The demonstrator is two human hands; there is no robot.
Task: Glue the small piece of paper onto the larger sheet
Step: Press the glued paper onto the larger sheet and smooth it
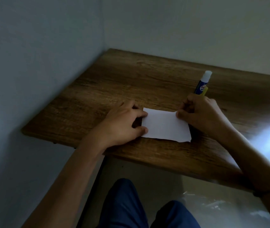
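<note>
The only printing is on the glue stick [202, 84], standing on the table [131, 76] behind the right hand [201, 112]: a round white-and-red logo on its blue barrel. The letters are too blurred and partly hidden to read. Nothing else carries text.

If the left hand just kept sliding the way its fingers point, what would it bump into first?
The left hand points right, its fingertips already on the edge of the white paper. Going on, it would push across the paper and probably meet the right hand pinching the opposite edge, beside the glue stick.
</note>
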